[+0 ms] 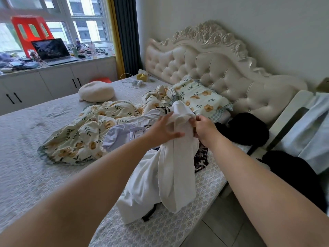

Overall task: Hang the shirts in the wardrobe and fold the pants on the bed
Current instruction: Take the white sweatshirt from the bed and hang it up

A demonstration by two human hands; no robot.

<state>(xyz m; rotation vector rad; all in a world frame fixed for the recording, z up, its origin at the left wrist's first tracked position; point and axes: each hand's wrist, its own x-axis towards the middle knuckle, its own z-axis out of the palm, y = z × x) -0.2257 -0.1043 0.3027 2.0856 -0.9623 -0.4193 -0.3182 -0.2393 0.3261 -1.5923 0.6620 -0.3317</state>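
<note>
- Standing at the side of the bed (26, 157), both bare arms stretched out over its near edge
- Pinching the bunched top of a white garment (176, 157) in the right hand (204, 129), fingers curled round a fold of the cloth
- Laying the left hand (163, 129) against the same bunch from the other side, fingers spread and fairly straight, thumb on the fabric, not closed round it
- Raised at the top between the two hands, hanging from there in long folds, lower end pooled on the mattress close to the edge
- Shirt or pants: cannot tell from the folds
- Just beyond the left wrist, a pale lilac garment (122, 134) crumpled on the bed, touching the floral quilt (80, 136) heaped across the middle
- Below the right forearm, a dark patterned garment (201, 157), partly hidden by the white cloth
- Past the right hand, a black garment (245, 129) piled beside the floral pillow (201, 98), near the tufted headboard (213, 65)
- Further off on the bed, a round cream cushion (96, 91), well apart from the clothes
- At the far left under the window, an open laptop (53, 50) on a cluttered counter, a red box (30, 31) just behind it
</note>
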